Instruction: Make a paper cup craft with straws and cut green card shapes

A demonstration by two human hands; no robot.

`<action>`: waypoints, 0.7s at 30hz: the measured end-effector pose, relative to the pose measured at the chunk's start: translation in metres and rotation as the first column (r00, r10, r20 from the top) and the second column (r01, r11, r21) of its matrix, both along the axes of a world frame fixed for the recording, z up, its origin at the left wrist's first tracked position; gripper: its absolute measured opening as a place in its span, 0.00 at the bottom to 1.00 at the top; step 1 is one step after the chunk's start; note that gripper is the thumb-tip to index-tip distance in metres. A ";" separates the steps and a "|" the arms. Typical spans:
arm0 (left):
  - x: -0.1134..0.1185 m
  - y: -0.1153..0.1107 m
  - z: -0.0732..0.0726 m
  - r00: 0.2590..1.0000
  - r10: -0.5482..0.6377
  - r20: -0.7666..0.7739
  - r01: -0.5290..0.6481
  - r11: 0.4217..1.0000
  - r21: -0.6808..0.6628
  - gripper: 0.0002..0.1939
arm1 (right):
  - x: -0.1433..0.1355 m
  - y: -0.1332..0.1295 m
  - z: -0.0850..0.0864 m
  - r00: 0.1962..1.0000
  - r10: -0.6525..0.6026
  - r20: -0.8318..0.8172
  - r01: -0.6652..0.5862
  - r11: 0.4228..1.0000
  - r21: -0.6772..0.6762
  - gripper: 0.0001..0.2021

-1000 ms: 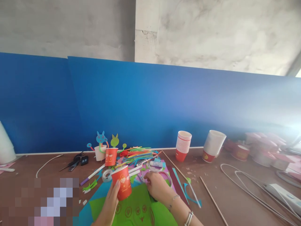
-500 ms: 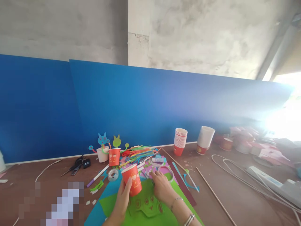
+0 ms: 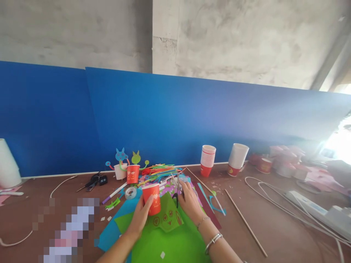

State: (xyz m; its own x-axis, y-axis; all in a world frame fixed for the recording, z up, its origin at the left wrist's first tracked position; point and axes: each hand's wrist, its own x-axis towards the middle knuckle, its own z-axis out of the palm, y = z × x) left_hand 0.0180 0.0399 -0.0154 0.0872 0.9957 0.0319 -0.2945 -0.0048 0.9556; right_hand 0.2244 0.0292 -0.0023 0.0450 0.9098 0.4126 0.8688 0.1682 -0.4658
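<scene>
My left hand is wrapped round a red paper cup with a pale heart print, held upright with its mouth upward. A pair of scissors with dark handles is in my right hand; its blades are parted and point away from me. Below both hands lies a green sheet with small faces and hearts drawn in red-brown. It rests on larger green paper and blue paper. Two decorated cups, one white and one red, carry cut-out animal heads and bent arms.
Behind the paper lies a heap of coloured pipe cleaners. A tape roll and marker are at left. Stacked cups, a wooden stick, white cables and a power strip stand or lie at right.
My right hand has lifted the scissors off the pile, and their blades now show. The cup in my left hand is more upright and slightly to the left. The view has shifted a little.
</scene>
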 end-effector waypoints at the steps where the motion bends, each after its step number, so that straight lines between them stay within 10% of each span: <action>1: 0.000 0.000 0.000 1.000 -0.004 -0.003 0.004 1.000 -0.002 0.32 | 0.001 0.001 0.000 1.000 0.000 -0.024 0.001 1.000 0.021 0.25; 21: -0.003 0.002 0.003 0.995 -0.021 0.097 0.032 0.993 -0.115 0.32 | 0.009 0.009 0.003 0.821 0.120 -0.558 -0.077 0.992 0.100 0.28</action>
